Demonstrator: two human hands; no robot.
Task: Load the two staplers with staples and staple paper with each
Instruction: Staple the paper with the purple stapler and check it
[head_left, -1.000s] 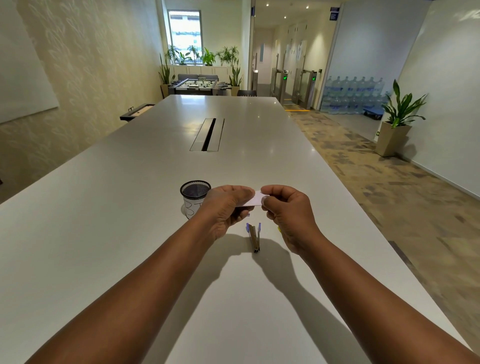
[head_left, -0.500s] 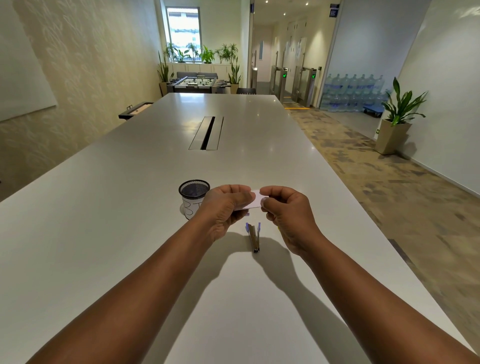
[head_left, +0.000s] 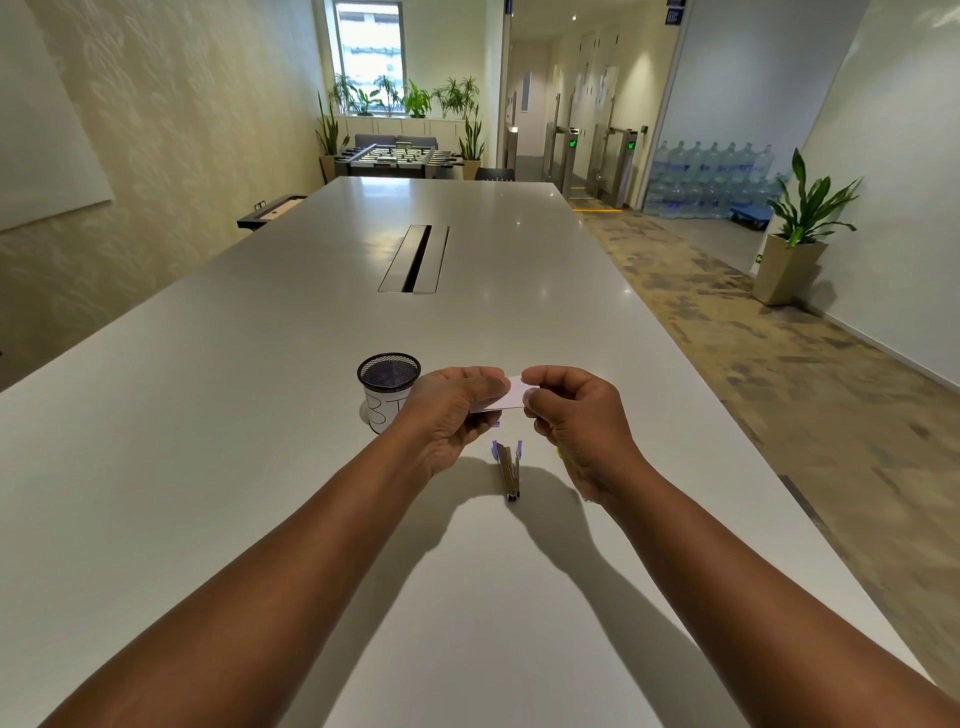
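where the two forearms meet over the long white table (head_left: 218, 415): small stapler with blue tips (head_left: 508, 469) lying on the surface, just below the hands. above it, small white slip of paper (head_left: 506, 397) pinched at either end, left hand (head_left: 452, 410) and right hand (head_left: 571, 415) both curled round it. just left, black mesh cup with white label (head_left: 387, 389). farther off, recessed metal cable slot (head_left: 415, 258).

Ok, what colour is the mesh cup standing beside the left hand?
Black mesh cup with a white label round its lower part, seen in the head view.
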